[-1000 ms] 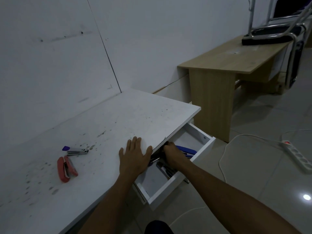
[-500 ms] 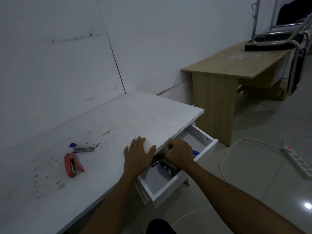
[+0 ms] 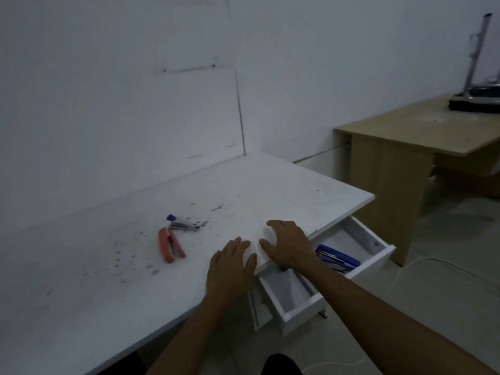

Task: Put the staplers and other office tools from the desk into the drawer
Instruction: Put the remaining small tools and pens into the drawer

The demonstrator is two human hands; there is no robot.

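A red stapler (image 3: 171, 248) lies opened out on the white desk (image 3: 243, 190), left of my hands. Just behind it sits a small silver stapler with a purple end (image 3: 184, 225). The white drawer (image 3: 303, 309) under the desk's right edge stands pulled out, and a blue stapler (image 3: 336, 257) lies inside with other dark tools partly hidden by my forearm. My left hand (image 3: 231, 269) rests flat on the desk near its edge, fingers apart. My right hand (image 3: 288, 243) hovers over the desk edge above the drawer, fingers spread and empty.
A wooden table (image 3: 422, 133) stands to the right with a dark object and metal frame (image 3: 476, 101) on it. A white cable (image 3: 438, 263) runs over the tiled floor beside the drawer. White walls close the desk's back and left.
My right hand has come up out of the drawer and now sits over the desk edge, empty. The left hand stays flat on the desk. The camera has turned left.
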